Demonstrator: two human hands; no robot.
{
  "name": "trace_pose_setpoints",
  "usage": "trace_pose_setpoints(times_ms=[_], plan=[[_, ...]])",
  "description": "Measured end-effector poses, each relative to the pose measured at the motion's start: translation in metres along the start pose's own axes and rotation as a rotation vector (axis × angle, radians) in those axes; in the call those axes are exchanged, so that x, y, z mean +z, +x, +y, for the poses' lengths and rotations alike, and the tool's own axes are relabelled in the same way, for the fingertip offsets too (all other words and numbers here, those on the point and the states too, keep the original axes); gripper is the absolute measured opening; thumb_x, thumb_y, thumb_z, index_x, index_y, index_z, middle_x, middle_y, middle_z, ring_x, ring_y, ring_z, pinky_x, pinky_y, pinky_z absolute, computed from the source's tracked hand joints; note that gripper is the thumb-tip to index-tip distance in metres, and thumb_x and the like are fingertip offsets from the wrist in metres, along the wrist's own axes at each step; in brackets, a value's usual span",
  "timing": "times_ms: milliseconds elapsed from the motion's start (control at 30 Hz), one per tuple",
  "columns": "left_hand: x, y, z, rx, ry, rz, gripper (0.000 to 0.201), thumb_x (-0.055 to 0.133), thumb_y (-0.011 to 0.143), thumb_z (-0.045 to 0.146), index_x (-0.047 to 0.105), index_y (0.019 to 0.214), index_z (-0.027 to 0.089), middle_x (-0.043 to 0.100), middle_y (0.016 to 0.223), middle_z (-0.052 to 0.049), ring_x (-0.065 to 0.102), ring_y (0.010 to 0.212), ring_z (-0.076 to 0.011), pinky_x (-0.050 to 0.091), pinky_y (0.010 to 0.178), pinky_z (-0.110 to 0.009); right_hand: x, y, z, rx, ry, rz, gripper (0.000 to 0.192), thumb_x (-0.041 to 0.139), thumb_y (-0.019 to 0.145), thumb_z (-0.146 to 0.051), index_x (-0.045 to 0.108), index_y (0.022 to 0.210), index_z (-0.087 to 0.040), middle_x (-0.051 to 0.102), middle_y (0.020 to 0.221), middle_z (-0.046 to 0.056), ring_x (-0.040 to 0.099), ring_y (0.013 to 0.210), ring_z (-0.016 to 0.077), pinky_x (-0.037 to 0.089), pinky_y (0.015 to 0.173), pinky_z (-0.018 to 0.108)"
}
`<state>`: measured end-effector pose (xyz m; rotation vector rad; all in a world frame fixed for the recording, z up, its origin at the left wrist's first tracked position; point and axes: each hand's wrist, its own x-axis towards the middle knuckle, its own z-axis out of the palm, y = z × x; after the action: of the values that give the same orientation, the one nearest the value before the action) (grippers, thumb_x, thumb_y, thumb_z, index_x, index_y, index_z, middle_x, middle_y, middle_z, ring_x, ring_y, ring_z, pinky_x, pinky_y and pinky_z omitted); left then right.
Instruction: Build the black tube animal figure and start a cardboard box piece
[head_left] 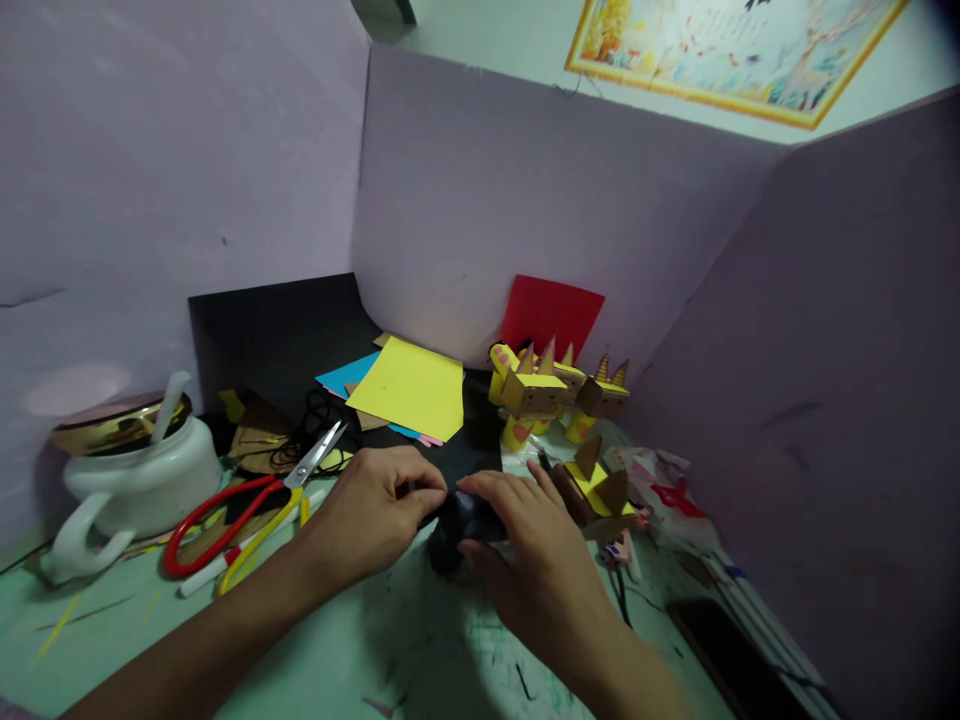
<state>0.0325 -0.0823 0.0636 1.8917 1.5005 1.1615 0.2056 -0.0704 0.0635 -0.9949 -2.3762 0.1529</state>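
Black paper roll (459, 528) sits btwn both hands on the table (315, 660): left hand (375, 515) pinches its upper edge w/ thumb & fingers, right hand (525, 560) curls over its right side, thumb under. Just left of the grip lie red-handled scissors (247, 505); further left, white pot (127, 480) w/ a spoon handle inside.

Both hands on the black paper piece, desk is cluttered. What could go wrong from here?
1. Both the left hand and right hand pinch the small black rolled paper piece; too tight a grip might crease or flatten it.
2. The brown-and-yellow cardboard paper figure sits right beside the right hand; a sideways move may knock it over.
3. The red-and-yellow-handled scissors lie open near the left forearm, so a sweep back may catch the blades.
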Motion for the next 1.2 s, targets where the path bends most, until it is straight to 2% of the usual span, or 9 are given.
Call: trace_pose_setpoints(times_ms=[333, 733, 867, 1000, 1100, 1200], plan=[[0.0, 0.0, 0.002, -0.012, -0.002, -0.01, 0.014, 0.054, 0.071, 0.017, 0.067, 0.066, 0.018, 0.065, 0.07, -0.001, 0.056, 0.067, -0.015, 0.04, 0.061, -0.025, -0.005, 0.003, -0.003, 0.03, -0.073, -0.113, 0.038, 0.06, 0.07, -0.01, 0.056, 0.105, -0.024, 0.06, 0.106, 0.005, 0.053, 0.098, 0.0254, 0.023, 0.099, 0.055], [0.0, 0.002, 0.002, -0.056, 0.012, -0.022, 0.012, 0.055, 0.069, 0.019, 0.067, 0.066, 0.019, 0.065, 0.069, -0.001, 0.055, 0.064, -0.0146, 0.039, 0.058, -0.024, -0.005, 0.005, -0.002, 0.027, -0.085, -0.11, 0.034, 0.06, 0.069, -0.009, 0.058, 0.099, -0.025, 0.059, 0.102, 0.005, 0.052, 0.095, 0.0247, 0.028, 0.095, 0.053], [-0.008, 0.0, 0.002, -0.108, 0.036, -0.06, 0.012, 0.06, 0.068, 0.028, 0.065, 0.074, 0.019, 0.055, 0.053, 0.003, 0.043, 0.048, -0.0108, 0.032, 0.046, -0.023, -0.004, 0.005, -0.002, 0.028, -0.086, -0.107, 0.032, 0.059, 0.07, -0.01, 0.058, 0.099, -0.024, 0.059, 0.102, 0.006, 0.051, 0.096, 0.0248, 0.027, 0.096, 0.053], [-0.012, 0.0, -0.002, -0.156, -0.016, -0.098, 0.021, 0.06, 0.068, 0.033, 0.063, 0.081, 0.017, 0.043, 0.045, 0.006, 0.037, 0.042, -0.0092, 0.026, 0.041, -0.021, -0.003, 0.005, -0.003, 0.031, -0.079, -0.114, 0.034, 0.06, 0.07, -0.009, 0.058, 0.1, -0.024, 0.058, 0.103, 0.005, 0.051, 0.096, 0.0246, 0.026, 0.097, 0.053], [-0.008, 0.002, -0.006, -0.193, -0.145, -0.138, 0.02, 0.058, 0.07, 0.033, 0.061, 0.079, 0.015, 0.051, 0.055, 0.003, 0.039, 0.044, -0.0079, 0.029, 0.041, -0.02, -0.003, 0.005, -0.002, 0.038, -0.079, -0.114, 0.035, 0.06, 0.07, -0.009, 0.058, 0.101, -0.025, 0.058, 0.104, 0.005, 0.051, 0.097, 0.0244, 0.025, 0.098, 0.053], [-0.001, 0.005, -0.006, -0.214, -0.174, -0.11, 0.014, 0.06, 0.066, 0.027, 0.059, 0.072, 0.014, 0.054, 0.06, 0.003, 0.04, 0.047, -0.0071, 0.031, 0.043, -0.019, -0.004, 0.005, -0.002, 0.046, -0.08, -0.119, 0.034, 0.06, 0.07, -0.009, 0.058, 0.099, -0.025, 0.059, 0.103, 0.004, 0.051, 0.097, 0.0244, 0.024, 0.098, 0.054]])
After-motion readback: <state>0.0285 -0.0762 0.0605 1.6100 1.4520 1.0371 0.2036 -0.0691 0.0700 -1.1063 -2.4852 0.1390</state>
